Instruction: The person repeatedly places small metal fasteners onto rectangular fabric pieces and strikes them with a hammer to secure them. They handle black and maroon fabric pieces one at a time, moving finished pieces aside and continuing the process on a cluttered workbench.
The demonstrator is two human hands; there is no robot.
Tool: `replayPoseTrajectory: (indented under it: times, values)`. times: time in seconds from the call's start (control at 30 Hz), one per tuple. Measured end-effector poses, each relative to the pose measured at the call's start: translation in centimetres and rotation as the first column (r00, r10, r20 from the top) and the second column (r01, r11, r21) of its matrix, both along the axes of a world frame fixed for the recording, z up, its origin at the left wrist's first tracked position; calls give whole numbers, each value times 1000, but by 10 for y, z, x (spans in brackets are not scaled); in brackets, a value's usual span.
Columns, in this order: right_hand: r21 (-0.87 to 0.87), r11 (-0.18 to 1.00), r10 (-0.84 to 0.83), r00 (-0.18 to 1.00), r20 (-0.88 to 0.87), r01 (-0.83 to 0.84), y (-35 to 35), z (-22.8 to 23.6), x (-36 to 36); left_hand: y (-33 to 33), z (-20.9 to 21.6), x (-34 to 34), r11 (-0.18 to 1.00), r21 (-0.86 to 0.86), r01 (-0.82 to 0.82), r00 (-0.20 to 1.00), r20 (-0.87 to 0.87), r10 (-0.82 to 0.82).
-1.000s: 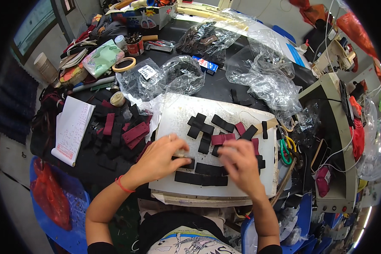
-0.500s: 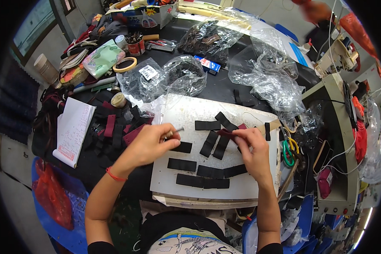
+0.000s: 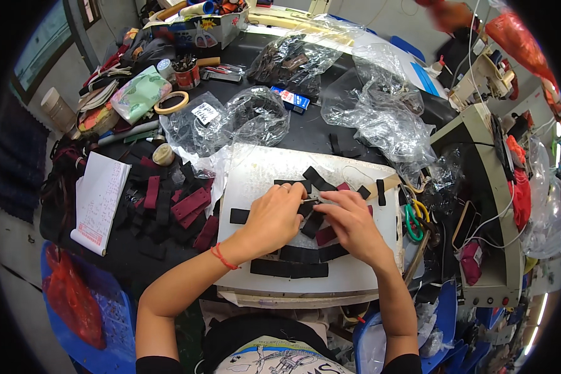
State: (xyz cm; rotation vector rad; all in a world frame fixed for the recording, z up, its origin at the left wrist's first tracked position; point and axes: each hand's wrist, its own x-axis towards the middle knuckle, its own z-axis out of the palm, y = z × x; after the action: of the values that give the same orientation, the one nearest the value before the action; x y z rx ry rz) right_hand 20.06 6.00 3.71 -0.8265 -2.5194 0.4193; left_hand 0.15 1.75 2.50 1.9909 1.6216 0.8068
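Note:
Over the white board (image 3: pixel 349 283), my left hand (image 3: pixel 273 215) is closed, with a thin metal tool (image 3: pixel 309 201) at its fingertips. My right hand (image 3: pixel 355 225) meets it there, fingers bent and pinched together around something small that I cannot make out. Black fabric strips (image 3: pixel 289 268) lie flat on the board around both hands. Beneath my right fingers shows part of a maroon strip (image 3: pixel 325 236). Another black strip (image 3: pixel 318 179) lies slanted just beyond the fingertips.
Left of the board are a heap of maroon and black strips (image 3: pixel 190 207) and an open notebook (image 3: pixel 101 202). Clear plastic bags (image 3: pixel 386 121) and a roll of tape (image 3: pixel 171 102) lie farther back. Green-handled scissors (image 3: pixel 411 223) rest at the board's right edge, near a grey machine (image 3: pixel 502 249).
My left hand has moved right with the metal tool and now meets my right hand over the board. My right hand has shifted slightly left and down. The whole view has shifted a little.

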Motion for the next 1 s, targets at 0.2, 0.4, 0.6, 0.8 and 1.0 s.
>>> replayPoseTrajectory:
  times: [0.2,0.4,0.6,0.8,1.0]
  values:
    - [45,992,-118,988,95,115,-15,-6,3,23,-12,1,978,-127,162,980,138,-145]
    - [-2,899,-431,881,-195,439,-29,21,31,1,2,-30,987,-42,158,978,143,-150]
    - [179,412,-894,435,-109,893,-71,-39,180,-37,22,-83,990,26,-138,967,221,129]
    - [-75,297,-951,302,68,952,-86,-99,234,-45,3,-56,969,-215,-122,460,853,247]
    - [-486,292,-949,185,-255,824,-95,-58,219,-27,-25,-50,968,-248,17,482,851,210]
